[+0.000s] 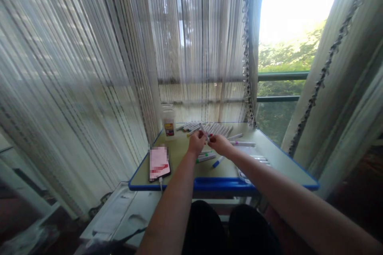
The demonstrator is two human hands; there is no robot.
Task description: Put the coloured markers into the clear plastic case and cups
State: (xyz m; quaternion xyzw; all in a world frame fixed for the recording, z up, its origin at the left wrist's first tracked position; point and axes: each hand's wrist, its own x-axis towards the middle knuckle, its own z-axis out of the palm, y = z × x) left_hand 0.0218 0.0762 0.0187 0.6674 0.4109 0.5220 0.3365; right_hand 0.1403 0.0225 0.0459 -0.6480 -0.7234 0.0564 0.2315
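— White, mostly. Gripping what up there?

— Holding a white marker [202, 128] at a tilt above the table [179, 167], using both hands at once.

— Doing what with the left hand [196, 142]?

— Clamping thumb and fingers together on the barrel, letting the upper end stick out toward the striped curtain [194, 47].

— And with the right hand [218, 143]?

— Clamping the fingertips on the lower end, right beside the left fingertips. Not making out the exact contact at such a small size.

— Seeing what around them?

— Seeing a row of markers [219, 128] lying just behind the hands, and a second cluster [191, 126] spreading toward a clear container [169, 123] with a label. Noticing green-capped markers [206, 157] lying between the forearms, near a blue-capped marker [218, 162].

— Finding anything over on the right?

— Finding a purple-banded marker [243, 143] lying beyond the right forearm, and a few pale markers [259, 159] lying close to that arm.

— And on the left?

— Spotting a phone [159, 163] lying near the table's edge, trailing a white cable [160, 184] over the blue rim [143, 187].
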